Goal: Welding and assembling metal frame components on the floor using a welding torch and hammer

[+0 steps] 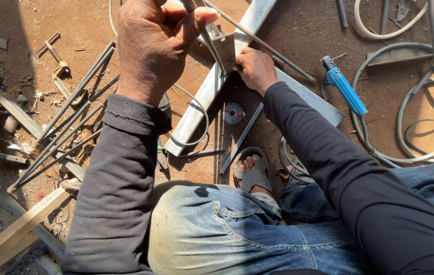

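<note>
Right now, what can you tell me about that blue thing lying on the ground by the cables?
The blue tool is a clamp-like holder with a long bright blue handle and dark metal jaws at its upper end. The handle looks like plastic. It lies flat and slanted on the reddish dirt ground, to the right of the long white metal bar. A pale grey cable runs from its lower end. No hand touches it.

The long flat metal bar (pixel 212 86) lies diagonally on the bare dirt ground (pixel 298 35). A small square metal plate (pixel 225 49) stands on it, between the left hand (pixel 151 43) and the right hand (pixel 255 69). The round cutting disc (pixel 233 113) lies just below the bar. The blue-handled electrode holder (pixel 345 90) lies right of the right hand, with coiled grey cable (pixel 415 102) further right. Thin steel rods (pixel 69 114) lie left.
</note>
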